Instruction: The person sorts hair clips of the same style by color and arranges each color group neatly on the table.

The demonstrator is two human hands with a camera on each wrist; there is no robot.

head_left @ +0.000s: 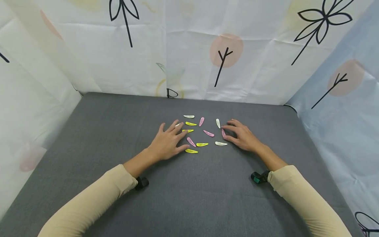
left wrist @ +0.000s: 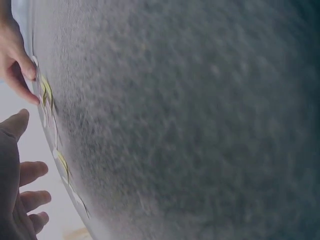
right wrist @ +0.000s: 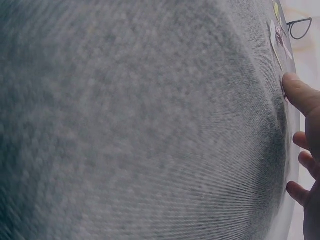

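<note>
Several snap hair clips lie spread on the grey tabletop in the head view. My left hand [head_left: 167, 143] is at the left of the group, its fingers spread. Its fingertips overlap a white hair clip [head_left: 178, 125] and the end of a yellow hair clip [head_left: 189, 131]; its thumb points at a lower yellow hair clip [head_left: 191, 151]. At the right, my right hand [head_left: 242, 136] has thumb and index finger apart, with a pink hair clip [head_left: 223, 133] between the tips. A white hair clip [head_left: 217, 123] lies by its index finger, another white clip [head_left: 221, 144] below its thumb.
Between the hands lie a pink clip [head_left: 208, 133], a yellow clip [head_left: 202, 144] and others. The grey tabletop [head_left: 189, 197] reaches back to a white patterned curtain [head_left: 192, 49], which also hangs at both sides. A dark wrist device [head_left: 260, 177] sits by the right cuff.
</note>
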